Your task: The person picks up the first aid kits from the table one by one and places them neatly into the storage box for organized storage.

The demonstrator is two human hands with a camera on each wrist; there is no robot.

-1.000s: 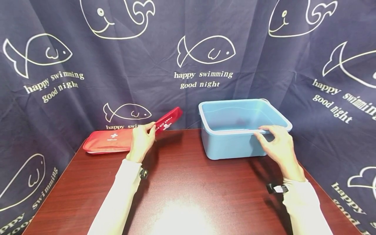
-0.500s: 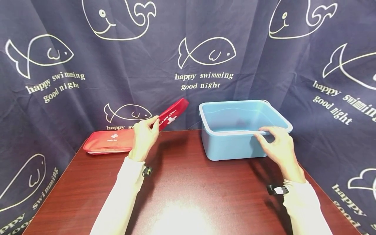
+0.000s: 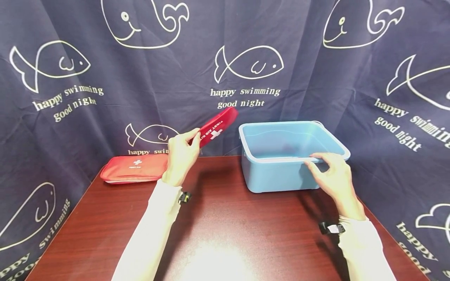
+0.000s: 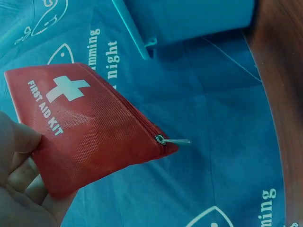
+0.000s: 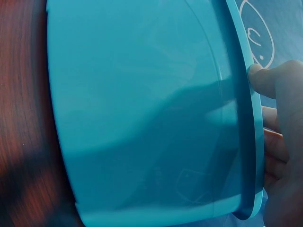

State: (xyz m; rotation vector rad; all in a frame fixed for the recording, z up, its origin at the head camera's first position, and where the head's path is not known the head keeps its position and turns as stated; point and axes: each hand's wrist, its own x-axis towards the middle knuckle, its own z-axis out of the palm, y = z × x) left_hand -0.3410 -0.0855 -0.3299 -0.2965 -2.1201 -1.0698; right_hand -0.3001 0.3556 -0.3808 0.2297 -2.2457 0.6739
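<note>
My left hand (image 3: 183,156) pinches a small red zippered first aid pouch (image 3: 218,127) at one end, holding it tilted above the table, left of the blue bin. In the left wrist view the pouch (image 4: 90,127) shows a white cross, "FIRST AID KIT" lettering and a closed zipper with a metal pull. My right hand (image 3: 332,175) grips the near rim of the light blue plastic bin (image 3: 277,175), thumb outside and fingers over the edge. The right wrist view has the thumb (image 5: 262,78) on the rim and the bin wall (image 5: 142,104) filling most of it.
A larger orange-red first aid bag (image 3: 133,169) lies flat at the back left of the brown wooden table (image 3: 225,210). A dark blue fish-print curtain (image 3: 197,78) hangs close behind the bin and around both sides.
My left hand has lifted the red pouch up and to the right, away from the larger bag and toward the bin. My right hand stays on the bin's rim.
</note>
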